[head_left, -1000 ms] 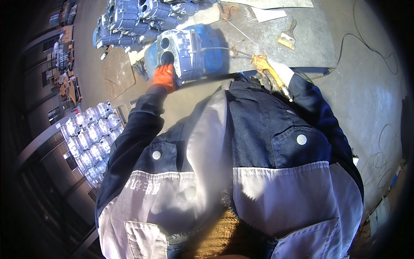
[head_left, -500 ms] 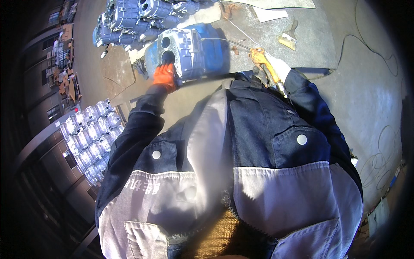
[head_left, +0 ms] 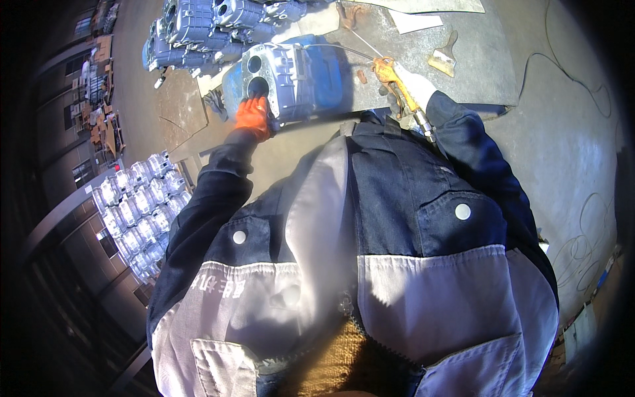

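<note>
Sitting on blue base (head_left: 327,74): grey metal casing (head_left: 288,79)

Orange-gloved L hand (head_left: 251,118): fingers at lower hole (head_left: 258,84), grip can't tell. R hand (head_left: 386,71) closed rnd yellow tool (head_left: 406,96) w/ thin rod (head_left: 340,47) twd casing. Brush (head_left: 441,63) on worktop (head_left: 479,73) to R.

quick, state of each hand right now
Left hand: on the metal casing; open or closed cannot be told.
Right hand: closed, holding the yellow air gun.
</note>
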Demonstrator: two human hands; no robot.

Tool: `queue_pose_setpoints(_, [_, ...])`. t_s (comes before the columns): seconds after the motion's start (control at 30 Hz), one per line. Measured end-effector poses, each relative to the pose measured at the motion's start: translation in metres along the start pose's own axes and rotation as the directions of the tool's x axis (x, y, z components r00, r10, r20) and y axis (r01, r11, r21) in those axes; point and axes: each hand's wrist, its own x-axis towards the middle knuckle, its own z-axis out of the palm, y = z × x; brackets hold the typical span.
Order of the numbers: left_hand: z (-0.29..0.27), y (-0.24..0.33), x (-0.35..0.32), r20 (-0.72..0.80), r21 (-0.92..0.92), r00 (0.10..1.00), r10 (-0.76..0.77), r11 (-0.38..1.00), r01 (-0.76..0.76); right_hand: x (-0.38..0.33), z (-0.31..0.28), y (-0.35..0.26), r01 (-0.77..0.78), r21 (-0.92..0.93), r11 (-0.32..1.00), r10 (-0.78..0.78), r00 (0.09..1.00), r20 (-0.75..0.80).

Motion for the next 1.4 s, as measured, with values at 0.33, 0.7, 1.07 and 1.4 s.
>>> queue_pose_setpoints(0.33, [0.007,-0.001,0.000,-0.033,-0.020,0.999,-0.010,1.000,0.009,-0.018,-0.008,-0.002,-0.023,-0.065,0.998,0.025,0.999,0.029])
queue_pose_setpoints(0.7, [-0.004,0.003,-0.001,-0.009,0.013,1.000,-0.010,1.000,0.010,-0.024,-0.019,0.018,-0.046,-0.174,0.984,0.028,0.994,-0.106])
queue_pose_setpoints(1.07, [0.004,-0.001,0.000,-0.118,0.020,0.993,0.017,1.000,-0.015,-0.032,-0.019,0.017,-0.108,-0.176,0.978,0.107,0.994,-0.012])
queue_pose_setpoints(1.4, [-0.010,0.009,0.023,-0.057,-0.179,0.988,-0.146,0.975,0.134,-0.028,-0.005,-0.014,0.077,-0.288,0.954,-0.076,0.997,0.018])
